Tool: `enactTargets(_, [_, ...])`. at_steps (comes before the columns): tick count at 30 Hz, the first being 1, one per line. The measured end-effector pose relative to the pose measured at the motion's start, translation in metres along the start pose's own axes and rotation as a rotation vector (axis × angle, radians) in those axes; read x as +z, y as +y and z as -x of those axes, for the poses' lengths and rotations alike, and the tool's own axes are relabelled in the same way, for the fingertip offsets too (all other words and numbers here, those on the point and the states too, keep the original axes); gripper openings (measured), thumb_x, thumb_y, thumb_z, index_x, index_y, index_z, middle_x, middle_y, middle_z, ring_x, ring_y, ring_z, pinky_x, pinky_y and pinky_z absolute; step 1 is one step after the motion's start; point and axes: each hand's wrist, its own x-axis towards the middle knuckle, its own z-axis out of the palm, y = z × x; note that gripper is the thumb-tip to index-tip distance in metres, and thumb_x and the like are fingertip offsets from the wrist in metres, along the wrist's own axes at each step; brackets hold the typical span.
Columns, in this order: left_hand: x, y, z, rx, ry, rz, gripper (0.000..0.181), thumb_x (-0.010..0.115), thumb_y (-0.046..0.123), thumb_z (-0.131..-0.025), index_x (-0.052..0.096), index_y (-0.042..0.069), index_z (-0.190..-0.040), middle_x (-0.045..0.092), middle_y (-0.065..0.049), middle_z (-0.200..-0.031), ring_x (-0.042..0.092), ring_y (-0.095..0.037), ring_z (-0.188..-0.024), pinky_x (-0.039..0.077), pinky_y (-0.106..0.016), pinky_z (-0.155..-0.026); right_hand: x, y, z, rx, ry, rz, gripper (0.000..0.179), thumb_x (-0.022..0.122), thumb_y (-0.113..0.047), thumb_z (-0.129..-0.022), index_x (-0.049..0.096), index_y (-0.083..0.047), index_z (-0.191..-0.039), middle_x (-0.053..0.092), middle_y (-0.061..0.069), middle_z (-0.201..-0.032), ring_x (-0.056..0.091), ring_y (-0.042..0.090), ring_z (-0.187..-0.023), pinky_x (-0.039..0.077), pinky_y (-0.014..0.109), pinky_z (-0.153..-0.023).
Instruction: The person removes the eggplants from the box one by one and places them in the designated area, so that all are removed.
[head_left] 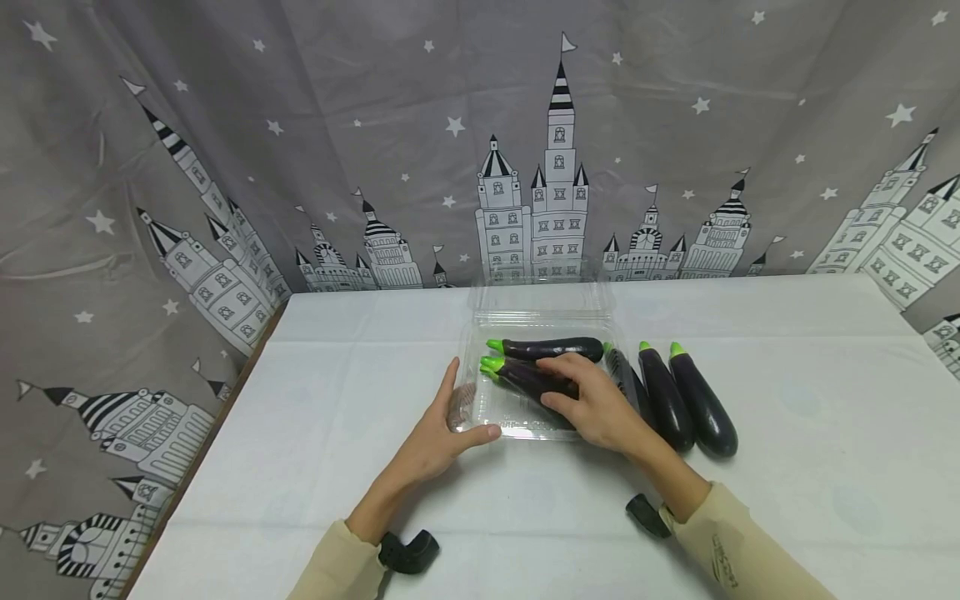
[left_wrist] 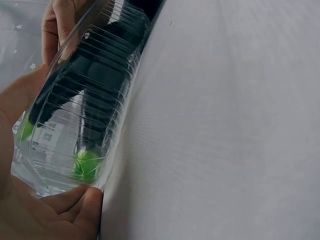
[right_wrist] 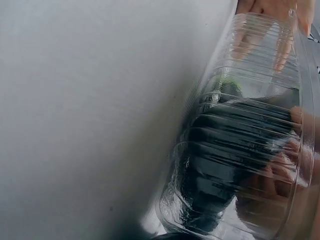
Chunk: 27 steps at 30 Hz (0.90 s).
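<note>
A clear plastic clamshell container (head_left: 517,427) lies with its lid raised at the back. Inside are several black-purple eggplants with green stems, one eggplant (head_left: 555,348) along the back and others in front of it. My right hand (head_left: 592,404) reaches over the right side and grips a front eggplant (head_left: 528,379) with thumb and fingers; its lower end is hidden under the hand. At the left front corner, my left hand (head_left: 438,433) holds the container between thumb and fingers. In the left wrist view the left fingers (left_wrist: 75,212) are bent at the container's end, close to the table.
Right of the container, two eggplants lie side by side, a nearer eggplant (head_left: 666,400) and an outer eggplant (head_left: 703,404). A further one is partly hidden against the container wall. The white-covered table (head_left: 337,358) ends at a grey castle-print curtain (head_left: 420,125).
</note>
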Motion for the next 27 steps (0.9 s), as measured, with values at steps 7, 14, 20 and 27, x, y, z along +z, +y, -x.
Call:
enactTargets(7, [0.0, 0.0, 0.0004, -0.004, 0.004, -0.009, 0.117, 0.081, 0.045, -0.079, 0.0, 0.021, -0.16, 0.029, -0.018, -0.156, 0.029, -0.034, -0.142, 0.019, -0.057, -0.113, 0.0005, -0.0006, 0.0002, -0.001, 0.009, 0.014, 0.039, 0.069, -0.004, -0.091, 0.063, 0.002, -0.129, 0.06, 0.009, -0.119, 0.054, 0.024, -0.101, 0.044, 0.04, -0.079])
enactTargets(14, [0.0003, 0.0025, 0.002, -0.012, 0.006, -0.009, 0.117, 0.082, 0.045, -0.079, 0.0, 0.024, -0.16, 0.028, -0.018, -0.157, 0.026, -0.033, -0.143, 0.018, -0.056, -0.114, 0.0004, 0.0003, 0.0015, -0.01, 0.035, -0.013, 0.037, 0.069, -0.004, -0.092, 0.064, 0.0, -0.128, 0.059, 0.008, -0.121, 0.054, 0.024, -0.109, 0.045, 0.043, -0.086])
enactTargets(20, [0.0004, 0.0022, 0.0016, -0.011, 0.003, -0.004, 0.117, 0.082, 0.045, -0.078, 0.0, 0.024, -0.16, 0.029, -0.019, -0.157, 0.028, -0.033, -0.143, 0.019, -0.055, -0.114, -0.0002, 0.0021, 0.0019, -0.023, 0.091, -0.044, 0.037, 0.07, -0.005, -0.091, 0.064, 0.0, -0.127, 0.059, 0.007, -0.12, 0.055, 0.024, -0.108, 0.045, 0.044, -0.087])
enactTargets(27, [0.0, 0.0018, 0.0016, -0.005, 0.003, -0.002, 0.117, 0.082, 0.044, -0.079, 0.0, 0.023, -0.16, 0.03, -0.018, -0.156, 0.03, -0.032, -0.142, 0.02, -0.055, -0.114, -0.0012, 0.0017, 0.003, -0.022, 0.142, -0.068, 0.038, 0.071, -0.006, -0.09, 0.064, 0.0, -0.127, 0.059, 0.007, -0.118, 0.055, 0.024, -0.11, 0.045, 0.047, -0.092])
